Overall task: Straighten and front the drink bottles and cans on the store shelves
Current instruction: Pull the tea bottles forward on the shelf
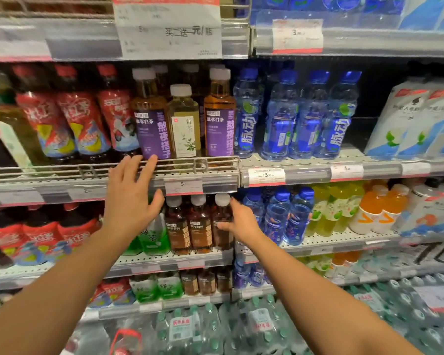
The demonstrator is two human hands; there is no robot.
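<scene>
Head view: left hand (131,198) open; right hand (237,221) holds upright brown bottle (222,226).

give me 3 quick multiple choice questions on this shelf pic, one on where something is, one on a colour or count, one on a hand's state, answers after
1. Where does the pale yellow tea bottle stand?
A. between two purple-label bottles
B. among the blue bottles
C. on the bottom shelf

2. What colour are the caps of the dark brown bottles on the lower shelf?
A. red
B. white
C. green

3. How is the left hand?
A. gripping a can
B. curled into a fist
C. open, fingers spread, reaching for the wire rail

Answers: 1 A, purple labels flank it on both sides. 2 B, three white caps show under the shelf edge. 3 C, its fingers are straight and hold nothing.
</scene>
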